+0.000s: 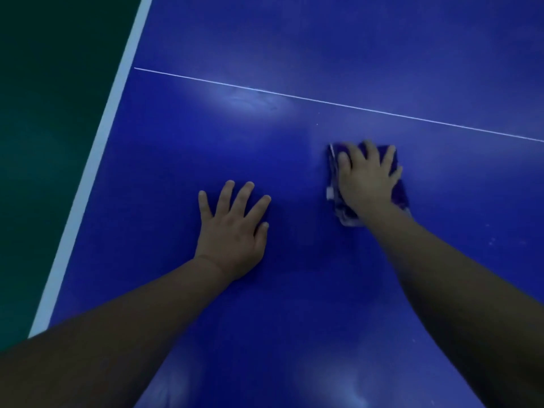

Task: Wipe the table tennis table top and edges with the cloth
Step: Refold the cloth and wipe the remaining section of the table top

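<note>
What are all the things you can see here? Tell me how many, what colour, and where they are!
table tennis table top: one, blue, fills most of the view
thin line: one, white, runs across the table top beyond both hands
edge stripe: one, white, along the table's left side
floor: one area, dark green, left of the table
cloth: one, purple with white patches, flat on the table, right of centre, blurred
left hand: one, fingers spread, rests flat on the bare table top, holding nothing
right hand: one, fingers spread, presses down on the cloth
forearms: two, bare, reaching in from the bottom corners
</note>
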Demonstrator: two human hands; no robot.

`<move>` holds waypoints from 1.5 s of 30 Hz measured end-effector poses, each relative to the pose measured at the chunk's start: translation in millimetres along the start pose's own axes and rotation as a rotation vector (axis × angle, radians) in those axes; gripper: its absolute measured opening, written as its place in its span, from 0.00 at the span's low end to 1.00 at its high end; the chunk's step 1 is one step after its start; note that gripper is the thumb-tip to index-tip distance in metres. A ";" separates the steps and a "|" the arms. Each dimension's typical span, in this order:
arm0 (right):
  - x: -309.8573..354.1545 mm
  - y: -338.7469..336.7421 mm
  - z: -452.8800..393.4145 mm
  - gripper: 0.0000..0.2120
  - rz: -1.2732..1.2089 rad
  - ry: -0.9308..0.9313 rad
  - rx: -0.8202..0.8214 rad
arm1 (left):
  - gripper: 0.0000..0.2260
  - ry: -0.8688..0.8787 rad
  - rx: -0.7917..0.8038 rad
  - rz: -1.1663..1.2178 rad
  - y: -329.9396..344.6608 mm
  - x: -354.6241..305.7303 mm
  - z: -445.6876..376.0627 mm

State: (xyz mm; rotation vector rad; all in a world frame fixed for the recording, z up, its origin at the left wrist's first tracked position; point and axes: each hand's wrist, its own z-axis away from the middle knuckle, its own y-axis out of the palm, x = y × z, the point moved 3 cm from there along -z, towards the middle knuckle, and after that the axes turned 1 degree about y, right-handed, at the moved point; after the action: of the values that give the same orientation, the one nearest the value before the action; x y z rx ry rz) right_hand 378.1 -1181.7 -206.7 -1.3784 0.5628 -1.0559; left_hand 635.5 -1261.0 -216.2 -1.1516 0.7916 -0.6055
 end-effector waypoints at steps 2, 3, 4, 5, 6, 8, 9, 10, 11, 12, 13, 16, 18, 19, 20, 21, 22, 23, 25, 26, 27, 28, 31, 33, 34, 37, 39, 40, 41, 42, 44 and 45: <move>34.1 11.6 -6.7 0.21 -0.004 -0.049 0.005 | 0.27 0.013 -0.007 -0.015 -0.8 1.1 -3.0; 44.5 19.5 5.8 0.21 0.033 -0.177 0.007 | 0.27 0.019 -0.013 -0.014 -1.8 1.3 -5.6; 45.5 25.4 25.9 0.22 0.069 -0.312 0.006 | 0.26 0.025 -0.020 -0.009 -2.5 1.2 -9.4; 38.6 27.5 45.4 0.23 0.102 -0.405 0.000 | 0.26 0.027 -0.030 -0.004 -3.4 2.2 -13.8; 25.0 27.0 59.5 0.24 0.119 -0.433 0.005 | 0.26 0.029 -0.036 0.001 -4.4 3.5 -16.9; -1.0 17.2 55.8 0.24 0.127 -0.381 0.028 | 0.26 0.054 -0.038 0.008 -7.1 4.2 -25.1; -6.8 12.5 40.6 0.24 0.138 -0.336 0.022 | 0.26 0.061 -0.038 0.007 -8.4 4.0 -29.1; -6.1 9.0 20.6 0.23 0.138 -0.289 0.005 | 0.25 0.062 -0.039 0.002 -10.1 4.4 -33.2; 0.1 6.2 -1.5 0.22 0.109 -0.227 -0.010 | 0.25 0.059 -0.037 -0.002 -11.4 4.4 -36.4; 9.6 4.3 -24.4 0.22 0.054 -0.150 -0.026 | 0.25 0.054 -0.034 -0.007 -12.3 4.2 -39.9; 20.7 5.3 -44.7 0.22 0.001 -0.071 -0.037 | 0.25 0.050 -0.031 -0.011 -12.9 3.8 -43.4; 57.5 12.7 -75.5 0.23 -0.043 0.017 -0.029 | 0.25 0.031 -0.027 -0.012 -13.3 1.0 -50.7; 68.4 17.4 -64.5 0.23 0.004 -0.199 0.002 | 0.25 0.024 -0.032 -0.007 -13.2 1.0 -55.0; 62.3 16.8 -50.9 0.23 0.045 -0.337 0.009 | 0.24 0.028 -0.038 -0.005 -12.8 1.6 -56.4; 47.8 13.6 -39.9 0.23 0.084 -0.436 0.012 | 0.24 0.032 -0.049 -0.002 -12.5 2.4 -58.0; 28.5 8.5 -34.3 0.23 0.119 -0.478 0.015 | 0.24 0.033 -0.058 0.003 -12.7 3.5 -58.7; 9.2 0.8 -36.3 0.23 0.142 -0.467 0.021 | 0.25 0.038 -0.060 0.007 -13.2 4.5 -58.5; -5.4 -7.3 -46.7 0.22 0.149 -0.407 0.027 | 0.26 0.044 -0.055 0.007 -13.2 5.0 -57.7; -7.2 -16.4 -79.0 0.21 0.103 -0.215 0.011 | 0.26 0.043 -0.047 -0.005 -12.6 5.5 -56.6; 5.2 -15.0 -95.2 0.21 0.059 -0.114 -0.001 | 0.26 0.041 -0.046 -0.010 -12.0 5.0 -56.5; 24.6 -9.9 -107.4 0.21 0.033 -0.043 -0.011 | 0.25 0.036 -0.046 -0.013 -11.4 4.5 -56.4; 48.8 -2.3 -112.5 0.21 0.028 -0.030 -0.019 | 0.24 0.029 -0.044 -0.013 -11.2 3.5 -56.6; 108.9 23.9 -89.0 0.22 0.062 -0.292 0.010 | 0.24 0.014 -0.044 -0.009 -12.5 1.2 -58.3; 100.7 28.3 -51.0 0.22 0.088 -0.456 0.017 | 0.25 0.019 -0.046 -0.011 -13.8 0.4 -59.6; 80.8 25.5 -34.4 0.22 0.097 -0.477 0.012 | 0.25 0.020 -0.048 -0.008 -14.9 -0.1 -59.8; 2.1 4.8 -7.9 0.24 0.130 -0.382 -0.014 | 0.25 0.016 -0.048 0.015 -16.8 -2.8 -61.4; -31.9 -10.4 -26.5 0.24 0.125 -0.251 -0.033 | 0.25 0.021 -0.054 0.019 -17.4 -7.2 -63.3; -35.2 -15.0 -45.6 0.23 0.097 -0.176 -0.048 | 0.24 0.024 -0.061 0.017 -17.8 -9.8 -64.9; -31.3 -15.9 -67.7 0.22 0.049 -0.096 -0.056 | 0.23 0.028 -0.062 0.014 -17.9 -13.0 -66.7; -23.1 -15.8 -87.6 0.22 0.006 -0.022 -0.062 | 0.23 0.034 -0.054 0.014 -17.3 -18.1 -68.6; 0.2 -13.1 -105.5 0.22 -0.012 0.023 -0.042 | 0.25 0.046 -0.036 0.009 -14.7 -33.1 -71.8; 8.6 -9.5 -102.5 0.22 0.003 -0.051 -0.035 | 0.25 0.057 -0.030 0.004 -12.6 -42.6 -72.7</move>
State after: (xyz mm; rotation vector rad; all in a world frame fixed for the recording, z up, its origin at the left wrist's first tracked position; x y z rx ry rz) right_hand 292.9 -1239.8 -212.7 -1.4305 0.5475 -1.0097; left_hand 551.4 -1272.6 -208.7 -1.1645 0.8541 -0.6270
